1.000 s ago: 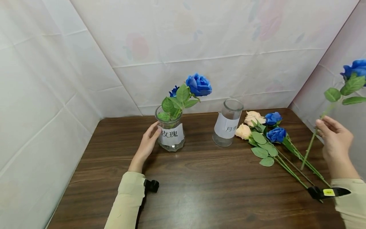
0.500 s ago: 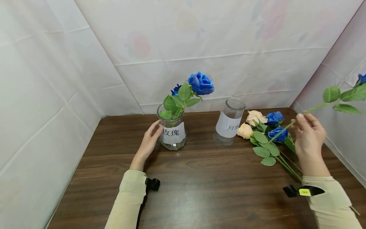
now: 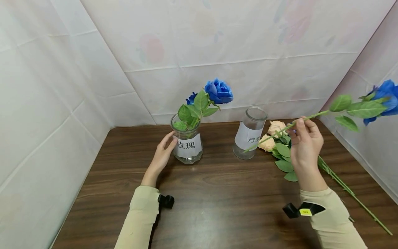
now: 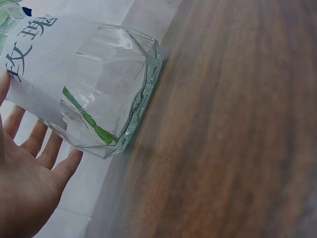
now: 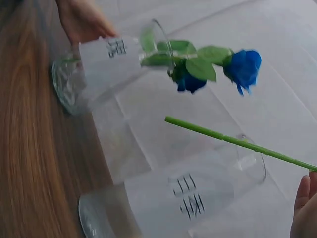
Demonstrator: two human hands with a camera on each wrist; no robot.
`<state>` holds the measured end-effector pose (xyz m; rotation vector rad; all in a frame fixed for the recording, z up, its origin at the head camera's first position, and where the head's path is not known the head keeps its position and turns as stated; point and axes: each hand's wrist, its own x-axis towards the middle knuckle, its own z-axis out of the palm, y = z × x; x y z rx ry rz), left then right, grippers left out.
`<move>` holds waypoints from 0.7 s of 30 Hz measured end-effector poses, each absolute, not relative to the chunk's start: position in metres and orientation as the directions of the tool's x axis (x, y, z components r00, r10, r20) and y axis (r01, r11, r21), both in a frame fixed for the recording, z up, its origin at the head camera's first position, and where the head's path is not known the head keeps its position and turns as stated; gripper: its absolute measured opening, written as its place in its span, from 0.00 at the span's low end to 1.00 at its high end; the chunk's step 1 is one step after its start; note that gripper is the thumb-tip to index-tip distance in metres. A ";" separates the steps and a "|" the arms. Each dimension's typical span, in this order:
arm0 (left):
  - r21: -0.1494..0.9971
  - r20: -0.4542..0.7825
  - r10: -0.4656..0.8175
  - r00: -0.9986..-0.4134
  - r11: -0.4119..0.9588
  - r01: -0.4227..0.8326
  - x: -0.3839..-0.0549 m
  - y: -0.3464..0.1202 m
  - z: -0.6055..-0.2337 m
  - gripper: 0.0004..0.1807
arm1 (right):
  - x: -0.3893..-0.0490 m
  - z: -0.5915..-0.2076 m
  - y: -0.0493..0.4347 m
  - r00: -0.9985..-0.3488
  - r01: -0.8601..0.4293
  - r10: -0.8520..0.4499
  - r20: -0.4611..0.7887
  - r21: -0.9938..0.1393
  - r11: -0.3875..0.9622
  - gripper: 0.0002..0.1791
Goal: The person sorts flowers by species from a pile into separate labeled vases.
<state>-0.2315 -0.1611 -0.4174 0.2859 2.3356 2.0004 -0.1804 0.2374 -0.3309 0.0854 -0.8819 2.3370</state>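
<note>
In the head view my left hand (image 3: 161,150) rests against the left side of a glass vase (image 3: 188,157) labelled 玫瑰, its thumb at the label's edge. The left wrist view shows the fingers fairly straight beside the glass. Two blue roses (image 3: 219,91) with green leaves stand in this vase. My right hand (image 3: 306,148) pinches the green stem of another blue rose (image 3: 387,100). This rose is tilted, bloom to the right, and its stem end overlaps the second glass vase (image 3: 244,154) in the head view. In the right wrist view the stem's bare end (image 5: 198,129) points toward the roses.
The second vase, labelled 月季, holds no flowers. Peach roses (image 3: 266,143) and further stems (image 3: 351,188) lie on the brown wooden table (image 3: 199,211), partly behind my right hand. White patterned cloth (image 3: 186,41) hangs at the back and sides.
My right hand has moved left with the blue rose, from over the table's right end toward the second vase. The rose has tipped from near upright to slanted. My left hand stays at its vase.
</note>
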 end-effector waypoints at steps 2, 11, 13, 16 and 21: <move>0.984 0.084 0.170 -0.982 0.144 0.109 -0.237 -0.162 -0.426 0.30 | -0.182 -0.329 0.227 -0.795 -0.594 0.528 0.299 -0.561 -0.576 0.06; 0.981 0.073 0.180 -0.981 0.163 0.103 -0.231 -0.162 -0.415 0.30 | -0.193 -0.314 0.179 -0.813 -0.578 0.475 0.337 -0.557 -0.596 0.08; 0.981 0.075 0.176 -0.982 0.163 0.104 -0.234 -0.163 -0.419 0.30 | -0.197 -0.310 0.171 -0.816 -0.575 0.462 0.348 -0.565 -0.592 0.08; 0.982 0.083 0.172 -0.982 0.151 0.109 -0.240 -0.166 -0.430 0.30 | -0.201 -0.304 0.158 -0.816 -0.576 0.453 0.360 -0.584 -0.573 0.07; 0.977 0.115 0.175 -0.978 0.157 0.143 -0.239 -0.165 -0.435 0.30 | -0.208 -0.296 0.139 -0.817 -0.573 0.454 0.355 -0.575 -0.584 0.03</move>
